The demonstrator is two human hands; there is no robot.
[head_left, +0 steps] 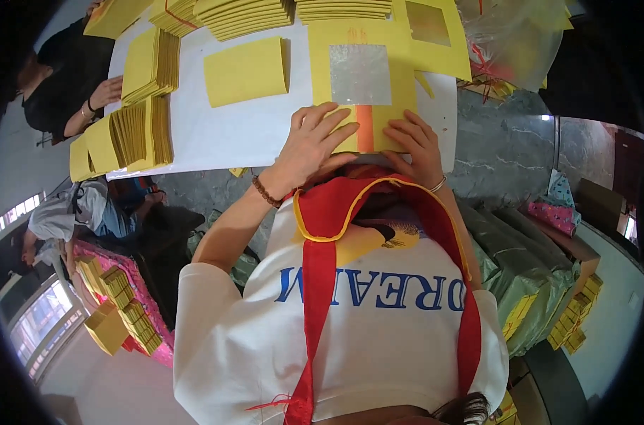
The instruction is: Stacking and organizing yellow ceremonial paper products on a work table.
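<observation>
A yellow joss paper sheet with a silver foil square and an orange strip lies at the table's near edge, in front of my chest. My left hand holds its near left side, fingers over the top and thumb along the near edge. On the near right side, my right hand grips the same sheet, its fingers bent on the paper and its thumb low at the edge. The orange strip runs between both hands. Beyond the right hand, another yellow sheet with a foil square partly shows.
Folded yellow papers stand in stacks at the table's left and along its far side. A single folded yellow paper lies on the white tabletop. A clear plastic bag sits far right. A co-worker's hand rests near the left stacks.
</observation>
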